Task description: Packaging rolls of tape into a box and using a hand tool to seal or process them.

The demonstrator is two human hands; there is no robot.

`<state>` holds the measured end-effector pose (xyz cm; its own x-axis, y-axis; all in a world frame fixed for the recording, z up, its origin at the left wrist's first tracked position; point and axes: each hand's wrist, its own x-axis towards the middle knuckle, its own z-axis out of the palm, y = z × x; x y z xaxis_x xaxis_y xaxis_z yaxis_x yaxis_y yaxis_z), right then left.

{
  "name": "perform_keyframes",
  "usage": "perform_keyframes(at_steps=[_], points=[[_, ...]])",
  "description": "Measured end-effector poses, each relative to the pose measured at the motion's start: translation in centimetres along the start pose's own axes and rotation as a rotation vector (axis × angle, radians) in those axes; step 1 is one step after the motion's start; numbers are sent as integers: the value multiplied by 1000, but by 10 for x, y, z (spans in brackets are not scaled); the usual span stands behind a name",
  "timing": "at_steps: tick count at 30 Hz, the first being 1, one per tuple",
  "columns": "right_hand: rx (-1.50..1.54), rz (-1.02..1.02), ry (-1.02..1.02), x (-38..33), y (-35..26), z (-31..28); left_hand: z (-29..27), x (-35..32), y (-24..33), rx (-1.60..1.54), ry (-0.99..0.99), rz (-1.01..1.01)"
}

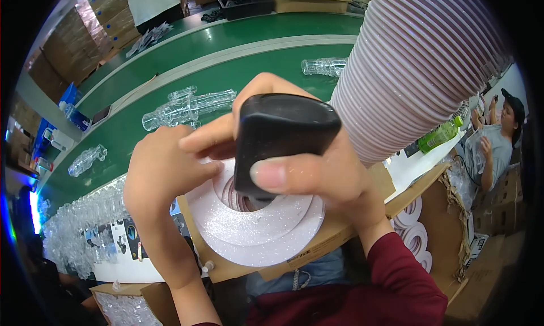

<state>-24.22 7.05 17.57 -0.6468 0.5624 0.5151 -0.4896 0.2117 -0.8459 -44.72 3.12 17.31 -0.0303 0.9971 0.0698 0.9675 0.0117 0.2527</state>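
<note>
My right hand [323,167] is closed round a black, blocky hand tool [286,136] with a rounded end, its thumb pressed on the near side. The tool's lower tip is over the centre hole of a glittery white ring [255,244], hidden behind the tool. More than one ring seems to lie here, one on another, on a cardboard box. At the ring's left edge my left hand [161,173] is closed, its thumb reaching over the rim toward the hole. Its other fingertips are hidden.
A tall, leaning stack of glittery white rings [419,60] rises at the right. Clear plastic parts [187,108] lie on the green conveyor belt [238,60] beyond. More clear parts [73,229] are heaped at left. An open carton [442,235] holds rings; a person [496,139] is at far right.
</note>
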Motion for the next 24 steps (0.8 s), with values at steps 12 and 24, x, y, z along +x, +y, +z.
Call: perform_keyframes(at_steps=[12, 24], points=[[631, 262, -96, -12, -3, -1, 0, 7, 14, 52, -165, -54], [574, 281, -190, -14, 1, -2, 0, 10, 17, 127, -111, -39]])
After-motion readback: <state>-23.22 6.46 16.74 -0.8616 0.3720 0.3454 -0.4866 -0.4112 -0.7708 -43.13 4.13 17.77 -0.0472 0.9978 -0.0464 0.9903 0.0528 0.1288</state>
